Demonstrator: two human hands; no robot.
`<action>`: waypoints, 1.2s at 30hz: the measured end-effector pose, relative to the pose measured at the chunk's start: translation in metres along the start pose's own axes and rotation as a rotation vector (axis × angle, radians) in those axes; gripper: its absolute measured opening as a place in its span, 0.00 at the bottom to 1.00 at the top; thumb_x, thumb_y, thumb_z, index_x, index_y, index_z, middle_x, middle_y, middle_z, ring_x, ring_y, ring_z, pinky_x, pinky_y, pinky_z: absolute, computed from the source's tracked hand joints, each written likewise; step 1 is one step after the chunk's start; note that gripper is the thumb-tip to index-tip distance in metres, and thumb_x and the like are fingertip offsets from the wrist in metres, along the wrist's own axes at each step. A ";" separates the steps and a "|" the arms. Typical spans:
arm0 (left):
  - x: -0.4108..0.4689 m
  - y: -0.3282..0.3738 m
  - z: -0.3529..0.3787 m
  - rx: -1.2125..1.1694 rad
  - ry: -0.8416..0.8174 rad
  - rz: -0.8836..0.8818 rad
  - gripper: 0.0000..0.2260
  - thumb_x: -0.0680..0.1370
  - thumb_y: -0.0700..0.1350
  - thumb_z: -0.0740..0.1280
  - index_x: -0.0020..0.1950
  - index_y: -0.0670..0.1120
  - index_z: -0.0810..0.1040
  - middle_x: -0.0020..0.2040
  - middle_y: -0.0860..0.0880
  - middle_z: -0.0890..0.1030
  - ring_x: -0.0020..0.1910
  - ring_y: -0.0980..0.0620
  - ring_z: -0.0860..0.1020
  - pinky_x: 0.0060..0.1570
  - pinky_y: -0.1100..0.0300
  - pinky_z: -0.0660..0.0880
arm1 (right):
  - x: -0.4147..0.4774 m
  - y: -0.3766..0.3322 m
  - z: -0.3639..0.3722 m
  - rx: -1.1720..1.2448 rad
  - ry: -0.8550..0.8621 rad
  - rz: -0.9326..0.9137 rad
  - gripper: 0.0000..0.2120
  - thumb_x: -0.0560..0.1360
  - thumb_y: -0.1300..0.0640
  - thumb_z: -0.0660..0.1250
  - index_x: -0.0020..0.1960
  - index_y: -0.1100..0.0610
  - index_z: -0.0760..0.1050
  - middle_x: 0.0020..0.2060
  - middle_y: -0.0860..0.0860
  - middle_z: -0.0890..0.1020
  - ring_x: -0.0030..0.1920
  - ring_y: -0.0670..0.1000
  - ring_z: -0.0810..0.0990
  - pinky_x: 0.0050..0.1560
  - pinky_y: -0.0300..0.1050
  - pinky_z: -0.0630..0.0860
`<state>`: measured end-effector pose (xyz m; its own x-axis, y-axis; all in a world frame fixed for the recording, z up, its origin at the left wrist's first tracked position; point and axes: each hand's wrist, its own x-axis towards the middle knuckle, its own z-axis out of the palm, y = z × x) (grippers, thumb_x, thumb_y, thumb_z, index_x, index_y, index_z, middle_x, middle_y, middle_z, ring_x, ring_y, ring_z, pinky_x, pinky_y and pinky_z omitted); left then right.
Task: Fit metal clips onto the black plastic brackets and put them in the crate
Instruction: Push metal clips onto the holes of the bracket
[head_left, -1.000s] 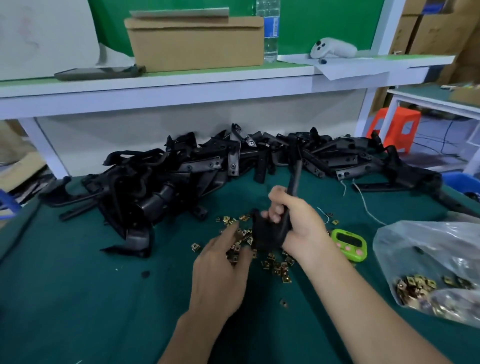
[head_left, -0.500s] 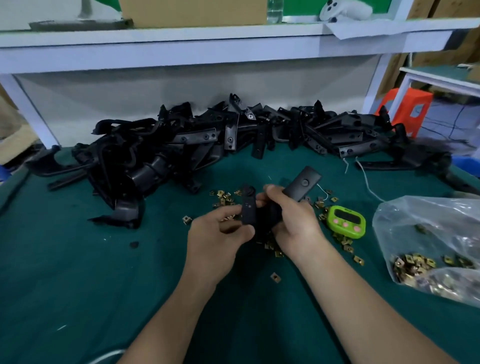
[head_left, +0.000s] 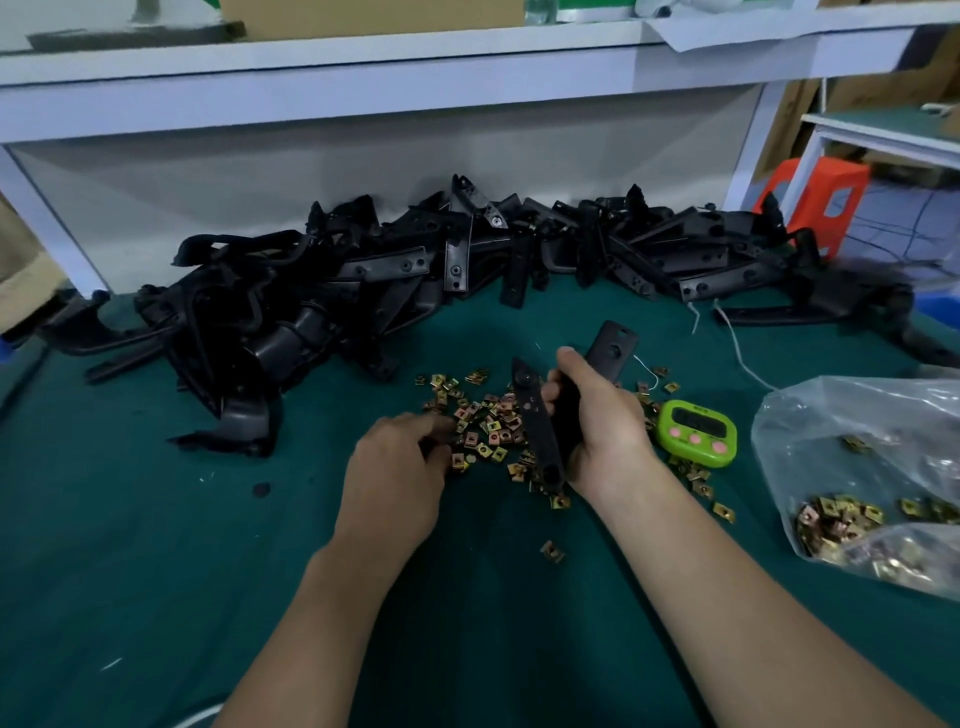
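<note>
Black plastic fills your right hand (head_left: 605, 431): its fingers are wrapped round a black plastic bracket (head_left: 536, 415), held low over the dark green cloth table top (head_left: 156, 571). One flat drilled arm of the bracket runs back toward you, and its other drilled end pokes up past your thumb.

Your left hand (head_left: 395, 473) sits palm down just to the left of the bracket. Its fingertips are curled into the edge of the loose scatter of brass-coloured metal clips (head_left: 491, 423); whether they pinch a clip cannot be told. The clips spread under and around the bracket, with a few strays nearer you.

Behind them, along the far edge of the table, lies a long heap of black plastic brackets (head_left: 363, 291). Just right of your right hand rests a small lime-green digital timer (head_left: 696, 428). Further right is a clear plastic bag (head_left: 857, 431) holding more clips. A white shelf (head_left: 363, 88) runs above the heap.
</note>
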<state>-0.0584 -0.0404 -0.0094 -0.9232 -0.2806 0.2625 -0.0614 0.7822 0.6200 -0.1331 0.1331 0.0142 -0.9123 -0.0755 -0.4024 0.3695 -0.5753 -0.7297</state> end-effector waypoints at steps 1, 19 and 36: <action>-0.001 0.000 0.001 0.008 0.005 0.032 0.14 0.78 0.37 0.71 0.59 0.52 0.85 0.52 0.54 0.83 0.52 0.53 0.79 0.55 0.58 0.76 | 0.000 0.000 0.000 0.001 -0.002 -0.001 0.11 0.75 0.53 0.76 0.38 0.57 0.80 0.31 0.52 0.80 0.26 0.50 0.76 0.31 0.42 0.76; -0.010 0.015 0.003 -0.330 0.199 -0.026 0.14 0.75 0.37 0.75 0.54 0.56 0.86 0.42 0.65 0.83 0.46 0.68 0.80 0.44 0.79 0.71 | -0.003 0.001 0.005 -0.084 -0.008 -0.013 0.12 0.75 0.55 0.75 0.35 0.58 0.80 0.29 0.53 0.79 0.24 0.51 0.75 0.26 0.40 0.74; -0.013 0.027 0.002 -0.556 0.039 -0.051 0.14 0.83 0.41 0.65 0.48 0.59 0.84 0.39 0.54 0.85 0.37 0.55 0.85 0.42 0.60 0.83 | -0.002 0.002 0.006 -0.117 -0.019 -0.021 0.13 0.75 0.55 0.75 0.35 0.59 0.80 0.28 0.53 0.79 0.24 0.51 0.74 0.25 0.40 0.74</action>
<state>-0.0492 -0.0149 0.0024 -0.9091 -0.3391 0.2421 0.1129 0.3588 0.9266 -0.1321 0.1276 0.0169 -0.9229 -0.0805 -0.3765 0.3671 -0.4784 -0.7977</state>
